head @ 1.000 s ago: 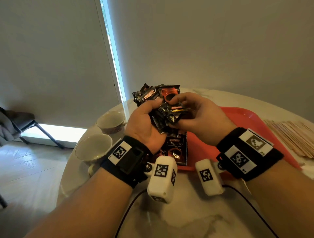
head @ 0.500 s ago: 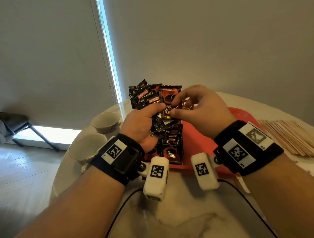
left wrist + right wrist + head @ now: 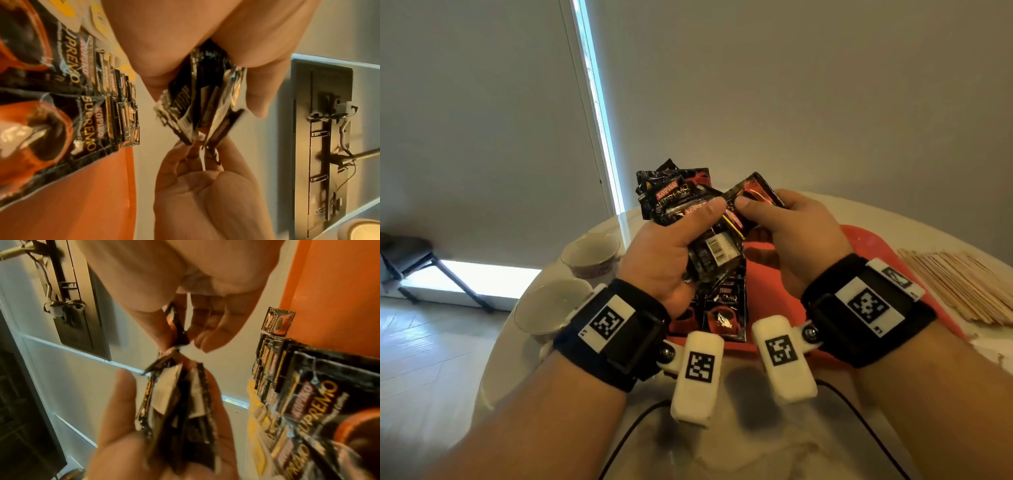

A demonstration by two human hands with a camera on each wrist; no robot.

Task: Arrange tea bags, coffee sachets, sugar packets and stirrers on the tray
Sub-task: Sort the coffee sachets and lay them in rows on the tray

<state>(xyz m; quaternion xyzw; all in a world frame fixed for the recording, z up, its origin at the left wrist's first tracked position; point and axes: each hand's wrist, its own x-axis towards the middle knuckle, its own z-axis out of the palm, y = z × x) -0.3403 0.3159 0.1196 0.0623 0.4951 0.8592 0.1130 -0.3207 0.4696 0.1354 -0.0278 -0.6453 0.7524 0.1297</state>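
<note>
My left hand [image 3: 674, 250] grips a bunch of black coffee sachets [image 3: 674, 200] above the red tray [image 3: 859, 246], thumb pressed on top. My right hand [image 3: 787, 233] pinches one black-and-red sachet [image 3: 751, 195] at the top of that bunch, between thumb and fingers. More coffee sachets [image 3: 722, 308] lie in rows on the tray's left side, below the hands. In the left wrist view the held bunch [image 3: 201, 104] shows edge-on, and the rows of sachets [image 3: 86, 91] run along the orange tray [image 3: 82, 203]. The right wrist view shows the pinched sachet [image 3: 176, 326] above the bunch [image 3: 180, 402].
Two pale bowls [image 3: 590, 253] [image 3: 551, 305] stand on the round marble table [image 3: 722, 445] at the left. A pile of wooden stirrers [image 3: 955, 284] lies right of the tray. A black cable [image 3: 630, 431] runs across the table's near part.
Both hands have risen with the bunch of sachets. The right hand has moved from the middle of the bunch to one sachet at its top, now tilted to the right.
</note>
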